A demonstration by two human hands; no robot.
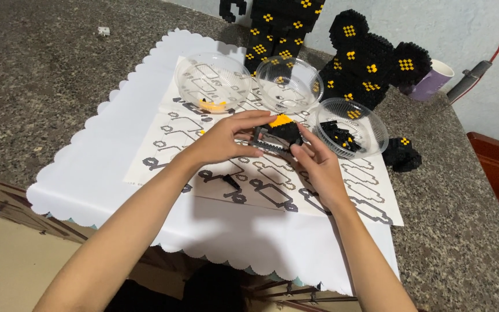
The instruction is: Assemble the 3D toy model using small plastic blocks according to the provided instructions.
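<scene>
1. Left hand (222, 140) and right hand (317, 167) both pinch small black-yellow block piece (278, 134) over sheet (203, 167), mid-table.
2. Big figures (371, 63) built at far edge; loose bricks remain in bowl (350, 128).

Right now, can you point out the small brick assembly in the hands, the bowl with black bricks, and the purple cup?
black-and-yellow brick assembly (281, 130), head view, on its black middle between both hands.
bowl with black bricks (376, 124), head view, on its clear right rim.
purple cup (430, 82), head view, on its side wall.
</scene>
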